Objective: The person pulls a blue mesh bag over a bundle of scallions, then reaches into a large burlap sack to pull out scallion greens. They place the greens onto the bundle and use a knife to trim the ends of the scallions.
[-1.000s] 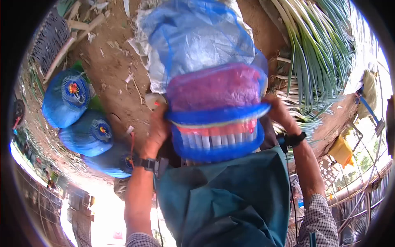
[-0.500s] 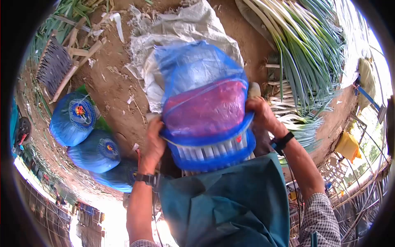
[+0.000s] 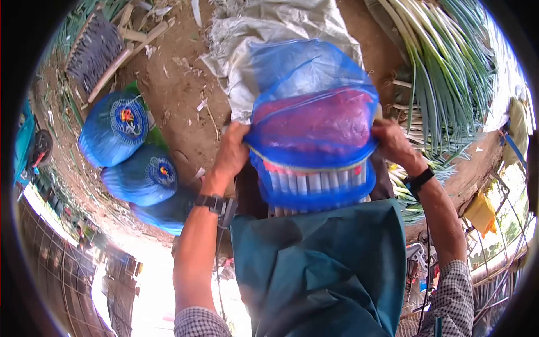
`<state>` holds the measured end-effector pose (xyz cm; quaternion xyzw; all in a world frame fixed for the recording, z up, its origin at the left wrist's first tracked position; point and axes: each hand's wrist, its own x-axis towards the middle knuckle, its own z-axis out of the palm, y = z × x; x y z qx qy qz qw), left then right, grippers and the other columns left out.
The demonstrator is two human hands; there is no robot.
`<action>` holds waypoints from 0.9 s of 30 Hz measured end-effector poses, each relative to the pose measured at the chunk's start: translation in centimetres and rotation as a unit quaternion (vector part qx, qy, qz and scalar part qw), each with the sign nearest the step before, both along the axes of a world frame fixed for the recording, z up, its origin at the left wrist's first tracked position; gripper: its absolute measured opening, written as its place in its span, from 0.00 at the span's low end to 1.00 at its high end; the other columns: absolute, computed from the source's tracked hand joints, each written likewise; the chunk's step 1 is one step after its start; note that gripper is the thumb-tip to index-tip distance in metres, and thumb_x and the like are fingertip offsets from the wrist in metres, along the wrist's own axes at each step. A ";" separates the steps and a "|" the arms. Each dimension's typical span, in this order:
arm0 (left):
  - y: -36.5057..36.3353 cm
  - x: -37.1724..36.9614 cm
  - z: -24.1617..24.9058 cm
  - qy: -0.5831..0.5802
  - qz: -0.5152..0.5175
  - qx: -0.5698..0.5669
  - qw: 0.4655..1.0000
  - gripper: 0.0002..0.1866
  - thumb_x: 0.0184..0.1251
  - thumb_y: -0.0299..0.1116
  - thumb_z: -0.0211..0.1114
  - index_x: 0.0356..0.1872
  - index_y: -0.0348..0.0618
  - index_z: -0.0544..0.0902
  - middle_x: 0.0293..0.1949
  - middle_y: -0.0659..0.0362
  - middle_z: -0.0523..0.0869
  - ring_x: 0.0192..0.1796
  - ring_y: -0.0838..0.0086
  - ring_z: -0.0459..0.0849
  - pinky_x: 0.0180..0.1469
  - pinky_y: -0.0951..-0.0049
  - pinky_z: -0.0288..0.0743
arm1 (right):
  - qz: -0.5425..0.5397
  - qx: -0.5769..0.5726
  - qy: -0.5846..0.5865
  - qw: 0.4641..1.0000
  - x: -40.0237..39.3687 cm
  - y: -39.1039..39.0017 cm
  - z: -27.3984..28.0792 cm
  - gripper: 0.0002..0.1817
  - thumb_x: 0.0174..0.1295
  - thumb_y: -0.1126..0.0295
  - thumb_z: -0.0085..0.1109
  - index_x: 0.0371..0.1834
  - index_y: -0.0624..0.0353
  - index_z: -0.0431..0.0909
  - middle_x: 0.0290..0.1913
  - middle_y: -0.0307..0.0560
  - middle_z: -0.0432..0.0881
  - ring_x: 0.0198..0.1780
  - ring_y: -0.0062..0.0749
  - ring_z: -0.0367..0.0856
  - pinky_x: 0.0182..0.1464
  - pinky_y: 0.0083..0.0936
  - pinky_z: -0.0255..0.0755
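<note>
So both hands are on the blue plastic bag [image 3: 311, 56], one per side: the left hand [image 3: 229, 153] has its fingers closed on the left end of the upper rim, and the right hand [image 3: 397, 145] is pinching the right end, though the exact fingertip contact is tucked into the folds. My guess is they're spread that wide because holding opposite ends keeps the rim stretched across instead of sagging onto the white stalk ends [image 3: 311, 182] showing just under it. The bag sits right in front of the dark green apron [image 3: 320, 269], mouth facing the person, probably so both arms can reach it evenly. Farther in there's a pinkish-red wrapping [image 3: 314, 121] seen through the film; I can't tell how it's fastened. The far end of the bag lies over a whitish woven sack [image 3: 233, 48], which I'd guess is there to keep stuff off the bare dirt [image 3: 174, 73]. Long green onions [image 3: 449, 73] are heaped on the right, the bulk of them beyond the right hand, which looks handy for grabbing. Over on the left, filled blue bags with a round printed logo [image 3: 112, 129] are bunched together, well apart from the left hand, maybe to leave elbow room.
</note>
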<state>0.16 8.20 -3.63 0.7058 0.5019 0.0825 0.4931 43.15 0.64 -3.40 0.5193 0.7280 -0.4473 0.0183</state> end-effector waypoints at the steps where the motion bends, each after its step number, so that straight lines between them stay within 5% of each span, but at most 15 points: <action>1: 0.4 0.1 -0.3 -0.010 0.032 0.002 0.999 0.23 0.48 0.11 0.50 0.48 0.31 0.81 0.43 0.39 0.86 0.48 0.43 0.83 0.52 0.54 0.76 | -0.085 0.009 0.087 0.993 -0.7 1.0 -0.5 0.10 0.49 0.74 0.65 0.37 0.58 0.85 0.42 0.50 0.85 0.48 0.49 0.82 0.46 0.40 0.75; 2: -0.1 -0.3 -0.7 0.007 0.052 -0.059 0.997 0.23 0.48 0.12 0.51 0.48 0.32 0.81 0.44 0.39 0.86 0.50 0.44 0.83 0.53 0.54 0.76 | -0.156 0.043 0.129 0.978 -1.5 1.4 -1.4 0.11 0.48 0.77 0.63 0.37 0.61 0.85 0.40 0.51 0.86 0.44 0.51 0.83 0.45 0.40 0.76; 4: -1.4 -0.9 -1.4 0.036 0.090 -0.181 0.979 0.23 0.50 0.13 0.52 0.49 0.32 0.81 0.46 0.38 0.85 0.53 0.46 0.83 0.55 0.56 0.76 | -0.238 -0.113 0.033 0.964 -1.0 0.0 -0.7 0.11 0.49 0.80 0.61 0.37 0.63 0.85 0.37 0.54 0.86 0.40 0.52 0.85 0.43 0.38 0.77; 5: -5.4 -2.0 -1.9 0.113 0.078 -0.161 0.977 0.20 0.53 0.16 0.53 0.48 0.34 0.82 0.45 0.38 0.85 0.53 0.44 0.82 0.55 0.57 0.76 | -0.254 -0.141 0.051 0.955 -1.0 -2.0 0.8 0.11 0.49 0.80 0.61 0.37 0.64 0.85 0.34 0.55 0.86 0.38 0.51 0.85 0.42 0.36 0.77; 7: -11.2 -2.2 -0.1 0.043 0.053 -0.089 0.994 0.17 0.58 0.20 0.54 0.49 0.35 0.81 0.47 0.38 0.85 0.52 0.44 0.83 0.56 0.57 0.76 | -0.249 -0.171 0.063 0.951 -0.9 -7.5 2.0 0.10 0.50 0.80 0.63 0.37 0.63 0.85 0.33 0.57 0.86 0.38 0.48 0.87 0.42 0.34 0.78; 10: -9.2 0.3 3.8 0.011 0.096 -0.165 0.982 0.16 0.59 0.20 0.55 0.48 0.37 0.81 0.42 0.39 0.84 0.49 0.40 0.81 0.50 0.54 0.75 | -0.215 -0.302 0.100 0.923 -0.8 -6.4 3.3 0.12 0.50 0.78 0.64 0.39 0.61 0.85 0.35 0.58 0.86 0.41 0.50 0.87 0.43 0.35 0.78; 13: -7.0 0.6 3.2 -0.015 0.087 -0.107 0.990 0.17 0.55 0.17 0.56 0.47 0.37 0.81 0.40 0.40 0.83 0.45 0.40 0.81 0.47 0.53 0.74 | -0.080 -0.211 0.047 0.973 -0.6 -3.6 3.7 0.23 0.49 0.78 0.62 0.52 0.56 0.79 0.34 0.52 0.84 0.42 0.51 0.85 0.46 0.43 0.75; 15: -6.5 -0.3 2.5 -0.018 0.019 -0.103 0.994 0.19 0.52 0.15 0.55 0.47 0.37 0.81 0.41 0.41 0.83 0.45 0.42 0.81 0.47 0.53 0.74 | -0.032 -0.149 -0.006 0.988 -1.5 -2.7 4.8 0.23 0.50 0.76 0.61 0.53 0.55 0.77 0.34 0.48 0.82 0.41 0.47 0.83 0.47 0.43 0.72; 20: -3.4 1.7 2.6 0.022 0.052 -0.007 0.998 0.20 0.49 0.12 0.54 0.45 0.36 0.79 0.45 0.43 0.82 0.52 0.46 0.80 0.50 0.57 0.75 | 0.034 -0.019 -0.033 0.999 0.5 -6.0 1.8 0.14 0.51 0.73 0.58 0.43 0.55 0.78 0.35 0.47 0.78 0.41 0.46 0.78 0.48 0.41 0.70; 22: -3.4 2.8 3.6 0.045 0.053 -0.026 0.997 0.21 0.53 0.13 0.55 0.49 0.38 0.79 0.47 0.44 0.84 0.53 0.48 0.83 0.52 0.59 0.76 | 0.043 -0.154 0.007 0.987 -0.3 -10.0 3.3 0.07 0.49 0.75 0.57 0.33 0.56 0.78 0.37 0.51 0.79 0.44 0.49 0.79 0.48 0.45 0.72; 25: -4.6 2.4 3.8 0.069 0.070 -0.089 0.991 0.23 0.52 0.14 0.55 0.52 0.37 0.78 0.47 0.43 0.84 0.54 0.46 0.82 0.53 0.58 0.76 | -0.030 -0.169 0.025 0.985 -1.0 -12.0 3.6 0.09 0.44 0.78 0.57 0.31 0.57 0.79 0.36 0.52 0.80 0.43 0.54 0.80 0.47 0.46 0.74; 27: -4.3 2.7 3.8 0.045 0.087 -0.090 0.991 0.19 0.50 0.13 0.52 0.46 0.35 0.78 0.43 0.41 0.82 0.48 0.42 0.81 0.50 0.56 0.76 | -0.055 -0.177 0.038 0.982 -0.3 -11.1 2.6 0.10 0.43 0.79 0.59 0.31 0.57 0.79 0.36 0.53 0.80 0.42 0.56 0.80 0.46 0.46 0.75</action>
